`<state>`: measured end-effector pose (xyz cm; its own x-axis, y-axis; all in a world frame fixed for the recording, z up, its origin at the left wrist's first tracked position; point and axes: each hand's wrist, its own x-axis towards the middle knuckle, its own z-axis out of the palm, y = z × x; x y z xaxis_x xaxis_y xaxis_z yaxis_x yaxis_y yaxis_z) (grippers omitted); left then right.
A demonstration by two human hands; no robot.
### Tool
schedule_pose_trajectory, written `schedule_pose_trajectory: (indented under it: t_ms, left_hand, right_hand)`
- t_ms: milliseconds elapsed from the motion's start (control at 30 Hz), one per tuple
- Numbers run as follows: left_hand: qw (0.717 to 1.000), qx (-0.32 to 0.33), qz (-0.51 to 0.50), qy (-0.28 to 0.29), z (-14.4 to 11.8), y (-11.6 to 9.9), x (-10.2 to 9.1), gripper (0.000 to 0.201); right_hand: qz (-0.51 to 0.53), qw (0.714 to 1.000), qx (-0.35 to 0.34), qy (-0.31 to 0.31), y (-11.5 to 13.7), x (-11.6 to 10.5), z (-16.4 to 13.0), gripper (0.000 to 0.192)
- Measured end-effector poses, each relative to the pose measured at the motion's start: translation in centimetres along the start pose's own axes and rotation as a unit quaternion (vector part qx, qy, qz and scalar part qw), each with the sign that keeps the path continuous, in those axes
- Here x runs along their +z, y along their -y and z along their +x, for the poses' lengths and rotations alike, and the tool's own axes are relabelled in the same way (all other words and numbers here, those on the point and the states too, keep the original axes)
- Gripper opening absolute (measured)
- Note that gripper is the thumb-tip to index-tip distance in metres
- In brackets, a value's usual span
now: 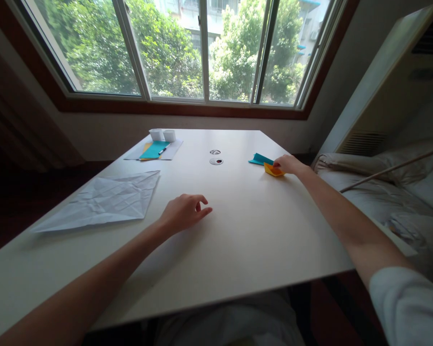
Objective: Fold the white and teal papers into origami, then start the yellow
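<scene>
Lighting: daylight only, entering through the window (202, 53) at the far side; trees outside bright, the building beyond nearly washed out. Table (245, 230): evenly lit, pale, with a soft sheen toward the window end. Shadows: faint and short under the left hand (184, 211) and along both forearms; creased white paper (104, 202) shows gentle shading in its folds. Corners: left wall and floor under the table very dark. Distortion: strong wide-angle bowing of window frame and table edges. Focus: centre sharp, edges slightly soft

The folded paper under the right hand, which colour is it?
Orange-yellow folded paper, touched by the right hand; head view.
</scene>
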<state>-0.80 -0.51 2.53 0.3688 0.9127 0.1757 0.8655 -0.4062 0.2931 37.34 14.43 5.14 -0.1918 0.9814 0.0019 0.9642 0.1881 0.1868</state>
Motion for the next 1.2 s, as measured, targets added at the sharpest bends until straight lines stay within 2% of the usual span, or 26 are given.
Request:
schedule_pose_trajectory:
  t_ms: [167,267,400,500,600,700,767,800,900,967,1067,1200]
  left_hand:
    - [0.999,-0.014,0.025,0.023,0.1,0.0,-0.3,0.032]
    - [0.999,-0.011,0.033,0.021,0.1,0.3,-0.6,0.031]
    - [0.999,-0.009,0.039,0.018,0.3,0.7,-1.0,0.031]
    - [0.998,-0.004,0.051,0.029,0.6,1.2,-1.5,0.031]
    - [0.995,-0.010,0.094,0.037,0.9,2.5,-2.5,0.031]
    - [0.983,-0.088,0.158,0.014,0.8,4.9,-4.3,0.034]
    - [0.960,-0.173,0.222,-0.011,0.5,7.2,-5.7,0.042]
    - [0.949,-0.201,0.241,-0.007,0.4,8.5,-6.3,0.046]
    - [0.903,-0.348,0.250,0.020,-0.1,12.1,-7.4,0.048]
    - [0.885,-0.402,0.232,0.035,-0.3,14.1,-7.6,0.049]
    - [0.871,-0.442,0.205,0.066,-0.4,15.7,-7.3,0.058]
    - [0.889,-0.416,0.168,0.088,-0.1,15.7,-6.7,0.066]
  right_hand:
    - [0.003,1.000,0.010,-0.021,-0.1,-1.0,-0.3,0.032]
    - [0.012,0.994,-0.012,-0.105,1.2,-2.1,-1.3,0.033]
    - [0.072,0.971,-0.115,-0.196,5.3,-2.2,-3.7,0.029]
    - [0.118,0.950,-0.203,-0.208,9.0,-1.0,-6.0,0.024]
    - [0.163,0.929,-0.230,-0.240,11.5,0.3,-8.2,0.022]
    - [0.192,0.918,-0.246,-0.244,12.4,1.2,-9.6,0.021]
    - [0.208,0.915,-0.248,-0.240,12.4,1.6,-10.0,0.021]
    - [0.213,0.914,-0.249,-0.238,12.4,1.7,-10.1,0.021]
    - [0.219,0.914,-0.251,-0.231,12.5,2.0,-10.1,0.020]
    - [0.222,0.913,-0.255,-0.228,12.7,2.2,-10.1,0.019]
    - [0.228,0.910,-0.261,-0.229,13.0,2.3,-10.2,0.018]
    - [0.232,0.908,-0.262,-0.231,13.1,2.2,-10.3,0.019]
